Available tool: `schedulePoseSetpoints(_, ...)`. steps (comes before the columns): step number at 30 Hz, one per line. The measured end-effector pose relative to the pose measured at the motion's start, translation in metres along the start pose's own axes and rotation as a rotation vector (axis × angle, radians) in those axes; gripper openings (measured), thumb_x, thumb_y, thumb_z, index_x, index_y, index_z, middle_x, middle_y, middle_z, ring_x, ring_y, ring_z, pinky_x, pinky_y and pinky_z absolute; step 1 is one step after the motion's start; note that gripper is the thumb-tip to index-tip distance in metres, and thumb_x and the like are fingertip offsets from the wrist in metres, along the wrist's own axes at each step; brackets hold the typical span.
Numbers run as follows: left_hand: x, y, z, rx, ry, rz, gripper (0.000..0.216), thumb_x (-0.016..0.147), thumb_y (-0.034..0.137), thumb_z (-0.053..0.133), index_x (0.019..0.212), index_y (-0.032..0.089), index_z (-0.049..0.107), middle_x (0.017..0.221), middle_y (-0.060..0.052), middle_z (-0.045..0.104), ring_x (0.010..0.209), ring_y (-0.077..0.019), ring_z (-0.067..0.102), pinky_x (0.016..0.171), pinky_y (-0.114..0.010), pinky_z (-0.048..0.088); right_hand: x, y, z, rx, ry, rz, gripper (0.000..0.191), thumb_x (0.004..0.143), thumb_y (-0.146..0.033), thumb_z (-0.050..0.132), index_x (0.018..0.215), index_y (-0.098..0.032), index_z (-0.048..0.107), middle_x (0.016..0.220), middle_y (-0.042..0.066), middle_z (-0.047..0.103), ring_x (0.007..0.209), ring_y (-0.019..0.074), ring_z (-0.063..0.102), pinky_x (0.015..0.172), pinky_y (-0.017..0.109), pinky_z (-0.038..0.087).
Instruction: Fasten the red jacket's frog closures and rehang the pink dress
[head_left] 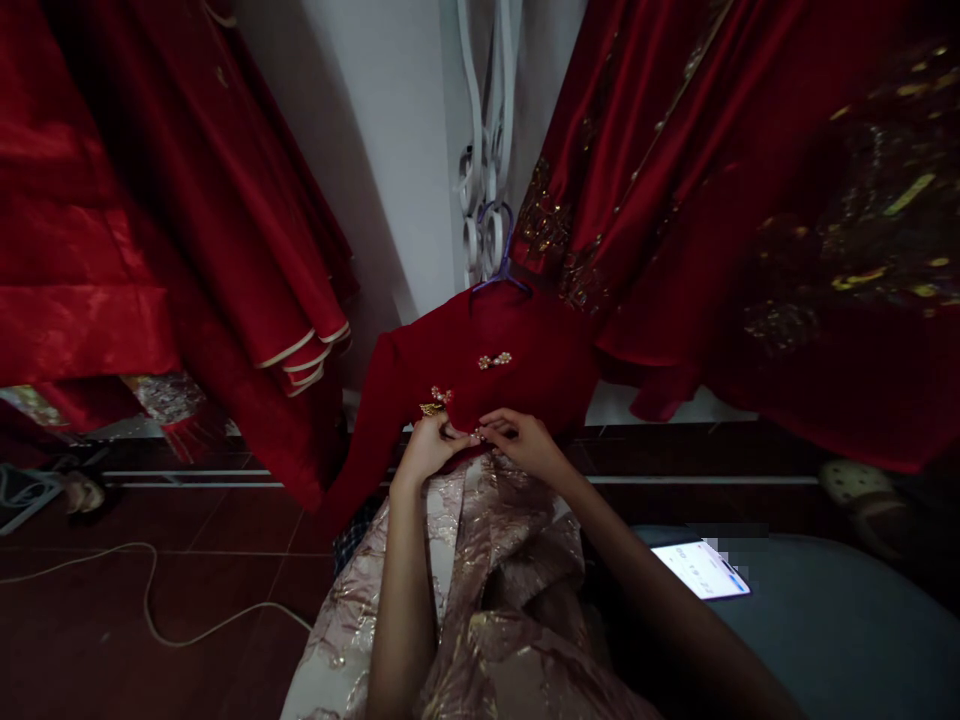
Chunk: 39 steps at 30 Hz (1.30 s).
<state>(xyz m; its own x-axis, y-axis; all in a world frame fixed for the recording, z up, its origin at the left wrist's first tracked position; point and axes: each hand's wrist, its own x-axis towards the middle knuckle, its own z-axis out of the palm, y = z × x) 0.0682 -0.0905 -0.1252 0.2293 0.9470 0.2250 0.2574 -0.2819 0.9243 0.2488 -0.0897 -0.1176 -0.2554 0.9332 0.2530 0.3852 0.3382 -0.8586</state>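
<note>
A red long-sleeved jacket hangs in front of me on a purple hanger. A beaded clasp sits high on its front, and another beaded clasp lies lower left beside a gold ornament. At the waist, my left hand and my right hand meet with thumbs and fingers pinched on a small beaded clasp. Whether that clasp is fastened cannot be made out. Below it spreads a shiny pinkish brocade skirt.
Red garments hang at left, and a sequined red dress at right. The hanger hooks on a white scrolled metal frame. A lit phone lies on a grey-blue seat. A pale cable crosses the tiled floor.
</note>
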Motion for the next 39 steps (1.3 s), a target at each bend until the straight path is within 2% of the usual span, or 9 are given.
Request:
schedulePoseSetpoints(8,-0.001,0.000,-0.003,0.085,0.040,0.008,0.040,0.061,0.048,0.069,0.075,0.012,0.063,0.066,-0.002,0.063,0.057,-0.0096,0.053,0.054,-0.019,0.040,-0.001,-0.002,-0.001,-0.001,-0.045,-0.014,0.022,0.075,-0.029,0.061,0.092,-0.017,0.064,0.084,0.005,0.069,0.076,0.0146,0.065,0.070,0.027,0.052)
schedulePoseSetpoints(12,-0.002,0.004,-0.002,0.029,0.037,-0.007,0.039,0.059,0.047,0.071,0.074,0.012,0.062,0.066,-0.001,0.062,0.059,-0.0099,0.053,0.055,-0.019,0.041,-0.001,-0.001,-0.001,-0.015,-0.031,-0.019,0.023,0.072,-0.028,0.063,0.091,-0.016,0.064,0.082,0.005,0.069,0.076,0.0144,0.064,0.071,0.027,0.052)
schedulePoseSetpoints(15,0.000,0.010,0.000,-0.111,0.064,-0.028,0.043,0.058,0.044,0.073,0.086,0.013,0.062,0.077,-0.003,0.065,0.068,-0.0115,0.058,0.063,-0.021,0.045,0.000,-0.002,-0.005,-0.014,-0.033,0.006,0.021,0.071,-0.024,0.061,0.090,-0.016,0.064,0.079,0.004,0.068,0.074,0.0133,0.063,0.069,0.026,0.051)
schedulePoseSetpoints(18,0.003,0.013,-0.002,-0.350,0.188,-0.144,0.042,0.066,0.047,0.067,0.090,0.014,0.062,0.087,-0.005,0.067,0.076,-0.0122,0.061,0.068,-0.022,0.049,-0.001,-0.006,-0.016,0.027,-0.091,0.053,0.021,0.068,-0.024,0.063,0.087,-0.015,0.065,0.074,0.003,0.066,0.069,0.0123,0.061,0.062,0.023,0.051)
schedulePoseSetpoints(22,0.005,0.007,-0.011,-0.823,0.256,-0.325,0.032,0.071,0.039,0.066,0.088,0.012,0.064,0.096,-0.010,0.067,0.083,-0.0137,0.064,0.079,-0.028,0.052,-0.005,-0.015,-0.033,0.150,-0.249,0.151,0.021,0.068,-0.025,0.061,0.087,-0.015,0.064,0.073,0.003,0.065,0.063,0.0111,0.060,0.048,0.019,0.049)
schedulePoseSetpoints(24,0.005,0.004,-0.013,-0.934,0.239,-0.348,0.025,0.069,0.029,0.070,0.086,0.013,0.064,0.098,-0.009,0.067,0.085,-0.0134,0.064,0.083,-0.028,0.051,-0.007,-0.018,-0.038,0.190,-0.364,0.173,0.020,0.068,-0.024,0.062,0.086,-0.016,0.065,0.075,0.004,0.066,0.064,0.0114,0.060,0.047,0.019,0.050)
schedulePoseSetpoints(27,0.004,0.000,-0.011,-0.957,0.208,-0.371,0.021,0.069,0.024,0.070,0.085,0.013,0.065,0.097,-0.007,0.067,0.083,-0.0121,0.065,0.085,-0.028,0.051,-0.011,-0.019,-0.040,0.219,-0.509,0.190,0.021,0.066,-0.026,0.065,0.085,-0.016,0.065,0.078,0.004,0.067,0.068,0.0124,0.061,0.049,0.019,0.051)
schedulePoseSetpoints(29,0.005,-0.001,-0.008,-0.934,0.212,-0.382,0.018,0.069,0.023,0.069,0.085,0.014,0.066,0.097,-0.007,0.068,0.082,-0.0112,0.065,0.086,-0.028,0.051,-0.012,-0.018,-0.039,0.233,-0.548,0.202,0.023,0.065,-0.028,0.066,0.085,-0.015,0.065,0.078,0.004,0.068,0.067,0.0122,0.061,0.049,0.019,0.051)
schedulePoseSetpoints(39,0.012,0.002,0.003,-0.782,0.387,-0.361,0.024,0.062,0.024,0.072,0.082,0.012,0.068,0.098,-0.009,0.068,0.085,-0.0142,0.065,0.082,-0.029,0.051,-0.013,-0.019,-0.033,0.188,-0.567,0.220,0.029,0.066,-0.033,0.067,0.088,-0.015,0.065,0.082,0.005,0.069,0.071,0.0128,0.062,0.055,0.021,0.052)
